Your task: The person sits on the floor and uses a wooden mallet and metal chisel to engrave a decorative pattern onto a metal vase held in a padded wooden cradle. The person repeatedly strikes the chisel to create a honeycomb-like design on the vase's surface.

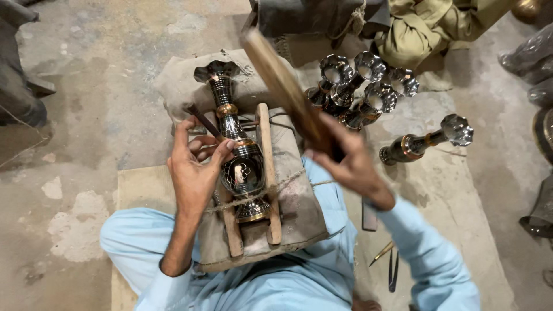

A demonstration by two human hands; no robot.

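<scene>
A dark metal vase with brass bands and a fluted mouth lies on its side between two wooden slats, tied down with twine on a cloth-covered block in my lap. My left hand rests against the vase's belly and pinches a thin dark chisel whose tip meets the vase. My right hand grips a wooden mallet, raised and blurred above the vase.
Several similar vases lie clustered at the back right, and one more vase lies alone to the right. Thin metal tools lie on the concrete floor by my right knee. A person in olive clothing sits at the top right.
</scene>
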